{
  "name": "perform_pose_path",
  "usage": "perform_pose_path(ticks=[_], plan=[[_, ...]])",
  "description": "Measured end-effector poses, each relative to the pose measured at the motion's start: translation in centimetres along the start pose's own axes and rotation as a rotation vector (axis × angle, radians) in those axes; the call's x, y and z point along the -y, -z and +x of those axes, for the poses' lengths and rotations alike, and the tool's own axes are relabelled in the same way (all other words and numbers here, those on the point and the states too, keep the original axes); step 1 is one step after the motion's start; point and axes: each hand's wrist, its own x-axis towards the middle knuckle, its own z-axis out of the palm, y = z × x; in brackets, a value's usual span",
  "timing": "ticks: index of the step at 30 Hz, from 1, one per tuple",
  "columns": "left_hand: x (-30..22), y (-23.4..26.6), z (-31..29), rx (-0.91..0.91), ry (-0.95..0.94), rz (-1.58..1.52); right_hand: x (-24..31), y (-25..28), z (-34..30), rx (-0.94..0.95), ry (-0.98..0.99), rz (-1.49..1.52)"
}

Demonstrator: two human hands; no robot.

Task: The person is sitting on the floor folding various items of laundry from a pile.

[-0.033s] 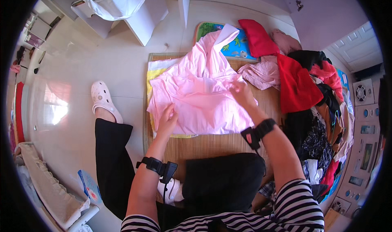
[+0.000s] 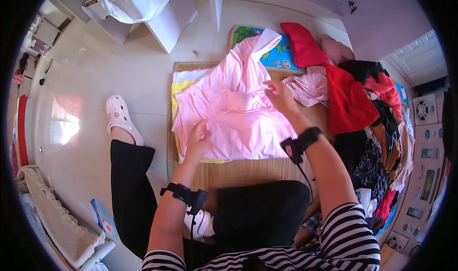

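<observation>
A pink garment (image 2: 238,137) lies spread out and creased, its far part narrowing to a folded pale band (image 2: 268,40). Under its left side a yellow and white cloth (image 2: 179,87) shows. My left hand (image 2: 196,140) hovers over or lightly touches the garment's near left part, fingers loosely curled and apart. At the garment's right side, my right hand (image 2: 281,98) is open, its fingers bent and spread, with no fabric visibly gripped. Whether its fingertips touch the fabric is hard to tell.
Beneath the garment is a bamboo mat (image 2: 243,172), with a colourful blue mat (image 2: 277,55) beyond. A heap of clothes on the right includes a red cloth (image 2: 350,102) and a crumpled pink one (image 2: 309,87). White furniture (image 2: 164,25) stands at the far left. My knee (image 2: 261,211) is close by.
My right hand has moved a little farther away across the garment, and the fabric's right edge sits slightly differently. My left hand has shifted slightly to the right.
</observation>
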Motion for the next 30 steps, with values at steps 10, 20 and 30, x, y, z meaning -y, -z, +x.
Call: perform_pose_path(ticks=[10,20,30], plan=[[-1.2,2.4,5.8,-0.149,-0.365,0.771,-2.3,0.1,-1.3,0.427,0.253,-0.646],[-2.7,4.8,8.5,0.015,-0.027,0.233,-4.0,0.5,-2.0,0.415,0.269,-0.325],[-3.3,3.5,9.1,-0.121,0.122,-0.433,-3.1,4.4,1.3,0.456,-0.307,0.233]])
